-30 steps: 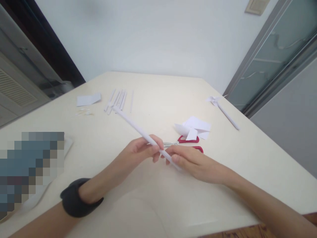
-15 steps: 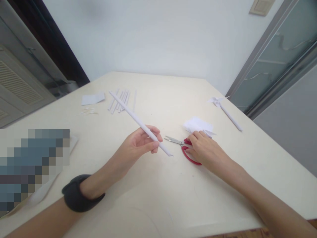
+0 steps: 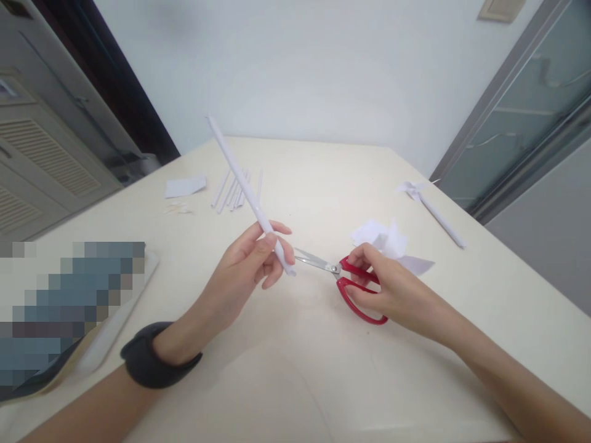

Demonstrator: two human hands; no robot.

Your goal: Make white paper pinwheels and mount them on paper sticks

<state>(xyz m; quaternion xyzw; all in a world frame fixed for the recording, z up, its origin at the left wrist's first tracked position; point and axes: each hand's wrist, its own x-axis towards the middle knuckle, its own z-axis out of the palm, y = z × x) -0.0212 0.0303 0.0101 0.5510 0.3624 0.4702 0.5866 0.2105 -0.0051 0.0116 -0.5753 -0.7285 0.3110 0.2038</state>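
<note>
Paper tube [image 3: 245, 184] in left hand [image 3: 244, 263]

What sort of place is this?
Most likely a room in a home, though I can't be sure: slatted panels on the left, what looks like a light switch on the wall, and a pale table where someone holds scissors and a paper tube.

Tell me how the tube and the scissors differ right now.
Colour: the tube is white all over, while the scissors have red handles and metal blades.
Shape: the tube is one slim, straight piece; the scissors have two looped handles and blades slightly apart.
Pose: the tube slants toward the upper left of the picture, the scissors' blades point mostly left.
Hold: left grip on the tube, right grip on the scissors.
Shared: both are held.
</note>
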